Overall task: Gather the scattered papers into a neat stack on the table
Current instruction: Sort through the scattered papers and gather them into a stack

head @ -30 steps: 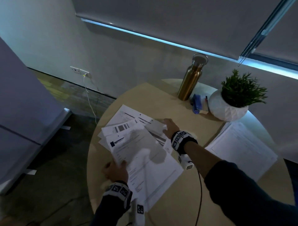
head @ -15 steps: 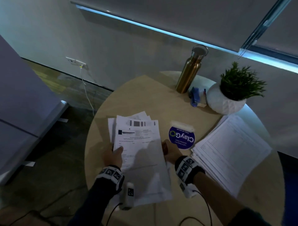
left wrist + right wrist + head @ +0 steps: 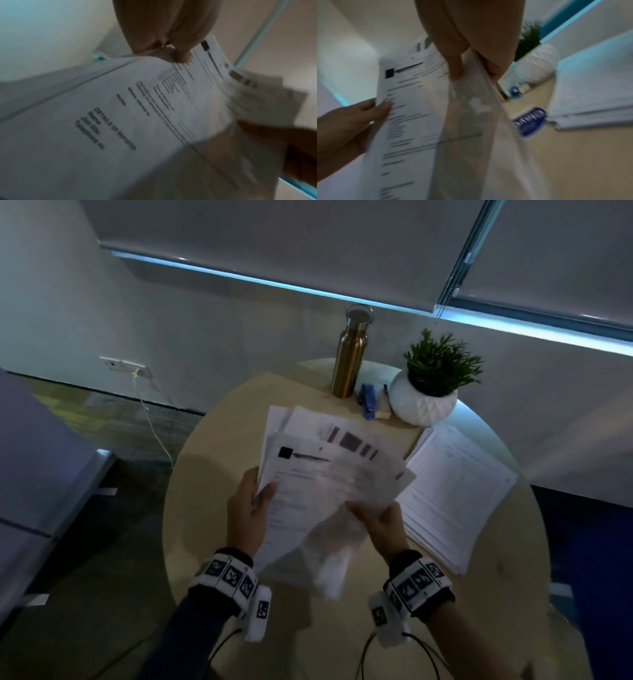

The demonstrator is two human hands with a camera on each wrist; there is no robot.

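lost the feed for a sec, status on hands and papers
Left hand and right hand both grip the loose papers, lifted off the table. Sheets fanned, edges uneven, not yet stacked. Neat pile lies at right; blue disc under the papers.

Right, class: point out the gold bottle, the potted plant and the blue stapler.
gold bottle [image 3: 348,364]: head view, middle of its metal body.
potted plant [image 3: 423,402]: head view, front of its white pot.
blue stapler [image 3: 368,402]: head view, its top arm.
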